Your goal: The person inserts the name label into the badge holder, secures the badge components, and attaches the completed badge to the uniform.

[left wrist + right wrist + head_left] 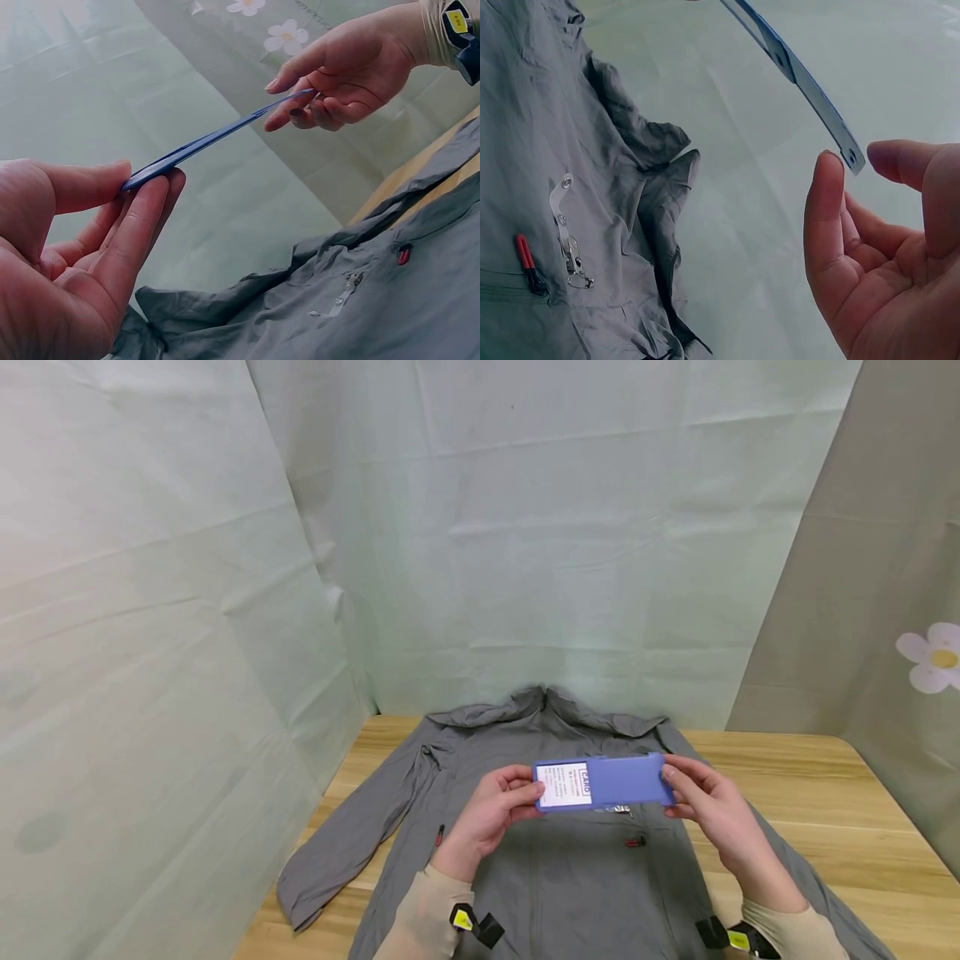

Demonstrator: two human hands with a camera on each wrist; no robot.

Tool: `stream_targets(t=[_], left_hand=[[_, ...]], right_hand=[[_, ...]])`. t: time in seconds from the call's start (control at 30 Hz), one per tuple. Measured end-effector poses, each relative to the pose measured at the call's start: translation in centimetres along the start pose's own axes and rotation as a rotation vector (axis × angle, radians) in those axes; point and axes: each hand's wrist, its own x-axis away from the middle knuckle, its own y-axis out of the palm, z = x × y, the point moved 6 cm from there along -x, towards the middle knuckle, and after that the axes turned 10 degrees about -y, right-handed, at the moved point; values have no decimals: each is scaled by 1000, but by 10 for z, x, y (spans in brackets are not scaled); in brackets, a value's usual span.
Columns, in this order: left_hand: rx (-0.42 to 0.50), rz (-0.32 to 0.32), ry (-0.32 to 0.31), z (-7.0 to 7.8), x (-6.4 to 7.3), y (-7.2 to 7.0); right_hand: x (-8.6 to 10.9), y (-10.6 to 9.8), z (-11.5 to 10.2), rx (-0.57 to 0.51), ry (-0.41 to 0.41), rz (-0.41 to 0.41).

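A blue plastic card holder (628, 779) is held up above a grey jacket (495, 852). A white printed card (564, 785) marked "CARD" shows at its left end. My left hand (491, 806) pinches that end between thumb and fingers. At the other end is my right hand (712, 810), its fingers behind the holder's edge; in the right wrist view its thumb stands apart from the plastic, fingertip right at the end. The holder looks thin and bowed edge-on in both wrist views. A badge clip with a clear strap (570, 255) lies on the jacket's chest.
The jacket is spread on a wooden table (810, 777), collar to the back, a sleeve (341, 852) out to the left. Red-and-black zipper pulls (526, 259) show on it. Pale cloth walls (562, 543) stand behind and to the left; a flower-print cloth (862, 610) hangs right.
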Motion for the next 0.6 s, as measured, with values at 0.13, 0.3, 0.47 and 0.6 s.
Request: stream_targets(t=[0.13,0.3,0.47,0.6], left_hand=[[-1,7,4,0,0,0],[2,12,2,0,0,-1],[4,12,1,-1,0,0],[5,13,1,-1,0,-1]], right_hand=[[0,-4,1,-4,-27,16],[-1,-7,0,-6,-50,31],[0,-7,1,-3,-47,36],[0,-6,1,-10,-48,38]])
